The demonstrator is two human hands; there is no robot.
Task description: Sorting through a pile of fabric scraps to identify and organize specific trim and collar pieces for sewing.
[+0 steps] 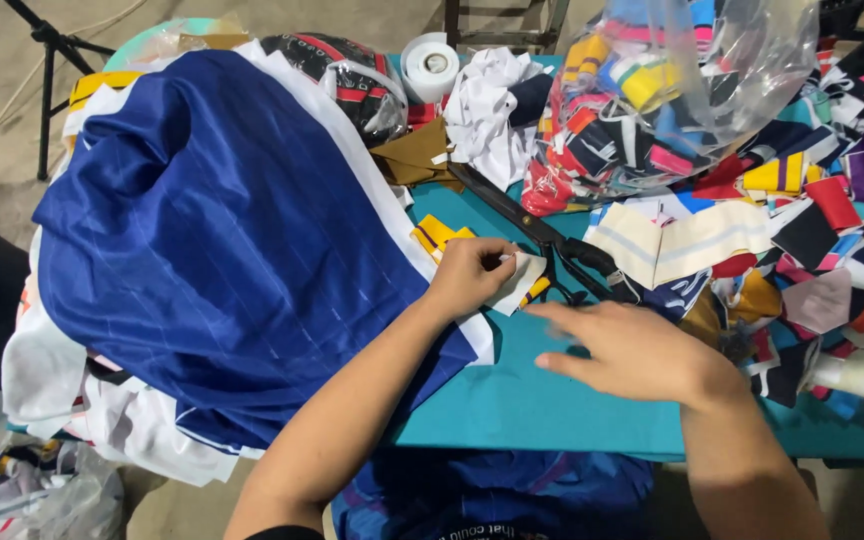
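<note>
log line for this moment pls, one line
left hand: pinching small white fabric piece | right hand: open, over teal table, near black scissors | blue garment at left

Big pile of blue pinstriped fabric takes up the left side of the teal surface. Up top there's a clear plastic bag stuffed with colourful fabric scraps, a roll of white tape and crumpled white cloth. More loose striped scraps sprawl on the right. Black tripod stands on the floor.
</note>
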